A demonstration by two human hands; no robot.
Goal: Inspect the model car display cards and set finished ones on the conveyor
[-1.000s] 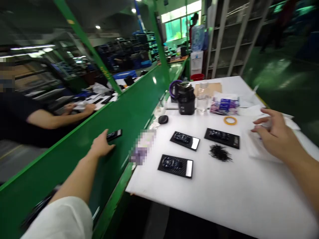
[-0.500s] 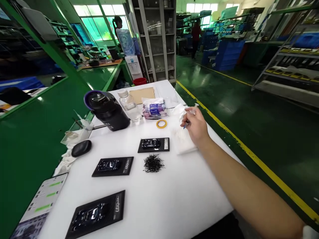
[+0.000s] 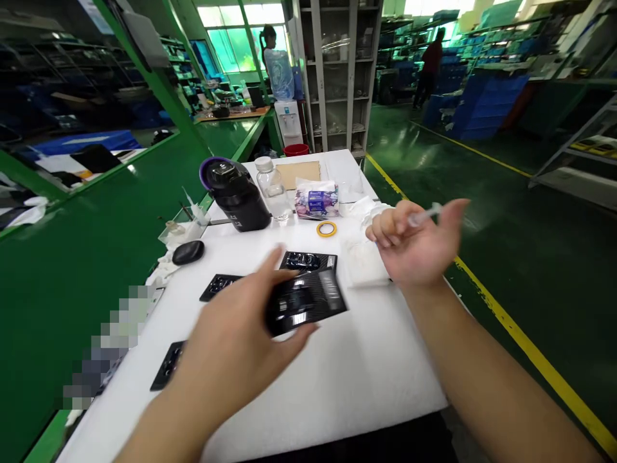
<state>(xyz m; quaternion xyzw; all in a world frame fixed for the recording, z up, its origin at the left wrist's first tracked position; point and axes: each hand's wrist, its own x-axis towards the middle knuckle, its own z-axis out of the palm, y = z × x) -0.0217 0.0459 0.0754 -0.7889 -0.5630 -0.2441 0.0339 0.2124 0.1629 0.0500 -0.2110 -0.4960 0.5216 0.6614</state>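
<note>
My left hand [image 3: 241, 328] grips a black display plate [image 3: 332, 296] with a small dark model car on it, tilted and a little blurred, above the table. Between the curled fingers and thumb of my right hand [image 3: 417, 247] sits a small clear syringe [image 3: 424, 215], palm turned up. Just behind the held plate lies another model-car plate [image 3: 308, 260]. Two more lie to the left, a plate [image 3: 219, 284] and a nearer plate [image 3: 168, 366], both partly covered by my left hand. Folded white tissue [image 3: 364, 263] lies beside my right wrist.
A yellow tape roll [image 3: 326, 229], a tissue pack [image 3: 317, 199], a clear bottle [image 3: 273, 190] and a big black flask [image 3: 236, 196] stand toward the back of the white table [image 3: 357, 379]. A black mouse-shaped case [image 3: 188, 253] lies at the left edge.
My left hand has come into view holding a plate. My right hand has turned palm up with the syringe. The pile of black strips is now hidden, and the view has shifted left.
</note>
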